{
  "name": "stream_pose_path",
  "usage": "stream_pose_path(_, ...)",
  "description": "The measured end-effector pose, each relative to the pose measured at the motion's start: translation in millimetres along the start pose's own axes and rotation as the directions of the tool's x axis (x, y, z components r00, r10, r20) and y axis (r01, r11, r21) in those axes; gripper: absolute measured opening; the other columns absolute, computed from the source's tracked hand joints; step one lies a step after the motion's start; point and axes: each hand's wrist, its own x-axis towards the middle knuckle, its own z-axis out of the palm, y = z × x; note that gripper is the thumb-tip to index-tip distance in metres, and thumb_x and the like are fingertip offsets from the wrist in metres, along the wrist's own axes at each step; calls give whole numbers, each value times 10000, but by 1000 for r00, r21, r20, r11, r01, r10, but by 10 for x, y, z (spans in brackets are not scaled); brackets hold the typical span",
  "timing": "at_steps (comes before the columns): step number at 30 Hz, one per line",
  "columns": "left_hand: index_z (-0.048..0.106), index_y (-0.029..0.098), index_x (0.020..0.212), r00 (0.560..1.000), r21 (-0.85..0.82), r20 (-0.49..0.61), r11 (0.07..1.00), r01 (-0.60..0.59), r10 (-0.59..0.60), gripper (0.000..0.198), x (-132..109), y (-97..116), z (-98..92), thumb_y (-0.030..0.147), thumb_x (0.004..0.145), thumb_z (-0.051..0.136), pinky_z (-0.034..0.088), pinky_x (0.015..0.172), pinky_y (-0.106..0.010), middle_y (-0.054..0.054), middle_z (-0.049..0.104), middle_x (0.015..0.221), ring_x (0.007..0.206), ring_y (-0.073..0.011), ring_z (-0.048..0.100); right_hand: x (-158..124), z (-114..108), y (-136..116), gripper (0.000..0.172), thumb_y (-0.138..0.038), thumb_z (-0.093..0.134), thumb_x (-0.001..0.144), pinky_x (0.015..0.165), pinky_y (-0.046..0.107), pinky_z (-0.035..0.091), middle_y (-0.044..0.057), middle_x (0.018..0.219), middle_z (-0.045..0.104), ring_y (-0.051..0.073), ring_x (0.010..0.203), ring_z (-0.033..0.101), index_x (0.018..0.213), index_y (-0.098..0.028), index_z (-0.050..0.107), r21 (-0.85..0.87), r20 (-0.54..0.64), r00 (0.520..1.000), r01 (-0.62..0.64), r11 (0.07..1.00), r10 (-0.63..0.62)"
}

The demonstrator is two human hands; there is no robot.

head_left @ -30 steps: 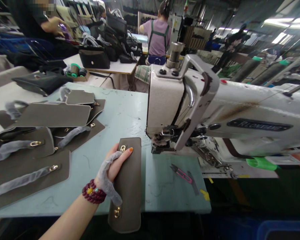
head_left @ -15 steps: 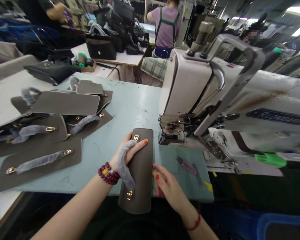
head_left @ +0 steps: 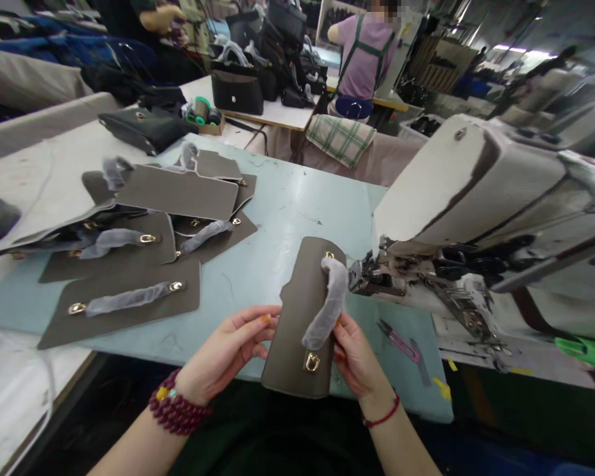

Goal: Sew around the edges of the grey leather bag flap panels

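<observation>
Two hands handle a taupe leather bag panel.

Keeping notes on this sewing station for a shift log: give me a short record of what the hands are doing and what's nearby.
Left hand: open, beside the leather panel
Right hand: at the panel's right edge, appears to hold it
Handle: wrapped in grey mesh, arched across the panel
Nearby: sewing machine to the right; pink-handled snips on the table
Other panels: overlapping on the table, left
Co-worker: back turned, at the far bench
</observation>
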Motion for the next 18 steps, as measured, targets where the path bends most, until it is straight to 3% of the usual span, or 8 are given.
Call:
stream_pose_path(6, 726, 139, 1046, 999, 6, 45, 1000, -26, 26, 267, -103, 55, 45, 281, 820, 715, 516, 581, -193, -112, 724, 1009, 850, -169, 662, 25, -12, 106, 326, -422, 846, 691, 409, 120, 178, -92, 539, 417, 18, 438, 163, 773, -178, 645, 32, -61, 997, -38, 999, 40)
stream_pose_path(13, 754, 134, 984, 997, 0, 65, 1000, -30, 30, 230, -114, 80, -3, 289, 822, 703, 509, 592, -202, -107, 736, 927, 815, -164, 646, 91, 1, 132, 338, -404, 847, 696, 434, 142, 192, -97, 531, 391, 29, 458, 151, 760, -172, 610, 5, -75, 996, -55, 998, 55)
stream_pose_path(18, 747, 162, 1025, 995, 102, 89, 993, -52, 43, 250, -139, 99, -10, 316, 837, 690, 513, 634, -224, -96, 720, 970, 832, -166, 625, 99, -17, 156, 364, -462, 817, 713, 437, 161, 235, -39, 651, 546, 42, 467, 233, 914, -199, 664, -77, -48, 999, -18, 997, 14)
